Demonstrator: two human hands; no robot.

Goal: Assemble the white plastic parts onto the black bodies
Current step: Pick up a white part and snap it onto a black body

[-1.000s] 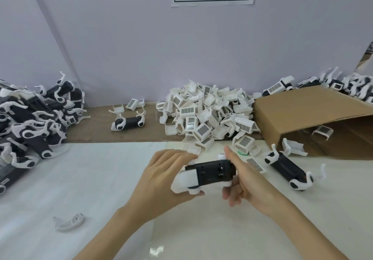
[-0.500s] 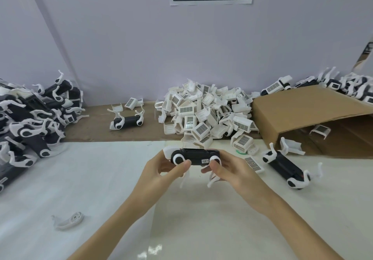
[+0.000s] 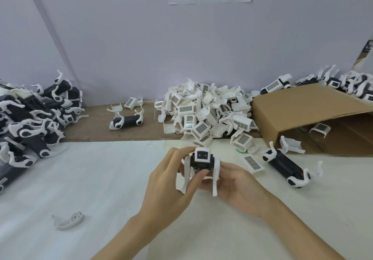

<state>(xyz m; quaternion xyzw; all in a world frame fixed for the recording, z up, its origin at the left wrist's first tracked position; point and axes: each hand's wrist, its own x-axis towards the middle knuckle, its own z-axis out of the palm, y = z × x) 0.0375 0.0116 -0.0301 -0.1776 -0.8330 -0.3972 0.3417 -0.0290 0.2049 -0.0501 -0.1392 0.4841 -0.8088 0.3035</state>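
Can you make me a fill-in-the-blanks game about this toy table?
1. Both hands, left and right, hold one black body with ____ legs.
2. The box lying on its side is made of ____.
3. The heap of white parts lies against the ____.

Missing words: white; cardboard; wall

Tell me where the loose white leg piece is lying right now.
Head view: the loose white leg piece lies alone on the white mat, lower left, left of the left hand.

Head-worn camera looks forward and down, close above the table (image 3: 101,179).
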